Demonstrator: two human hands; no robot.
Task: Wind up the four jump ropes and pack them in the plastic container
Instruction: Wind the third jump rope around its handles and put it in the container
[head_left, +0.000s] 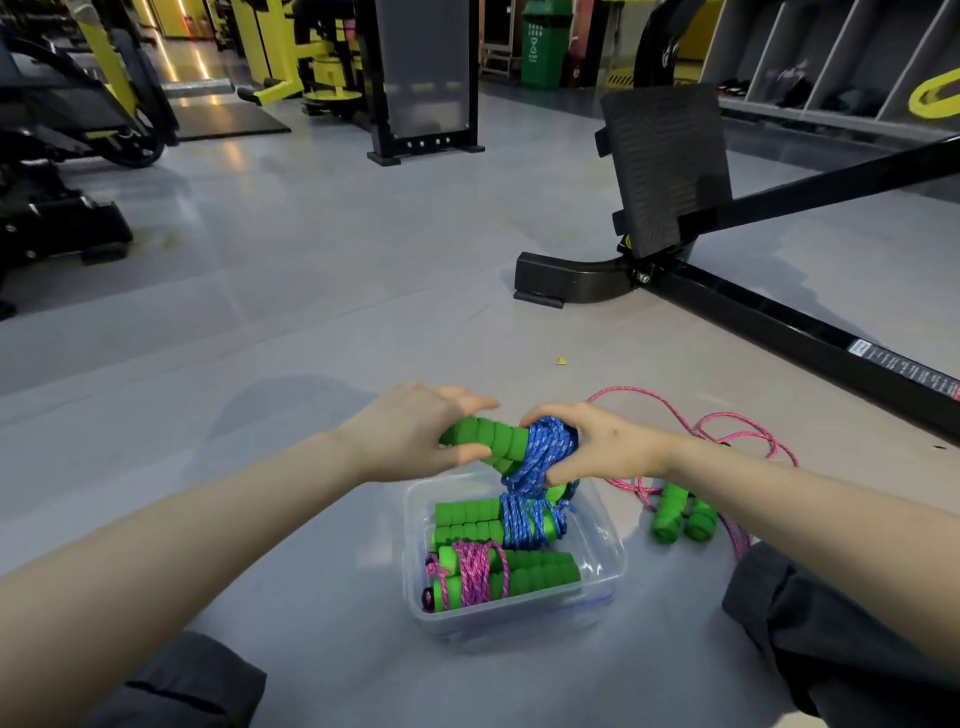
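On the grey floor (311, 312) sits the clear rectangular plastic container (607, 551). In it the wound blue-cord rope with green foam handles (524, 519) lies far, the wound pink-cord rope (478, 571) near. Above its far edge our left hand (410, 431) and right hand (597, 447) hold a third blue-cord bundle (545, 447) between them. The loose pink jump rope (670, 514) lies right of the container, the black steel machine frame (779, 330) beyond it.

Grey gym floor (322, 270), black machine frame (779, 322), green bin (543, 47)
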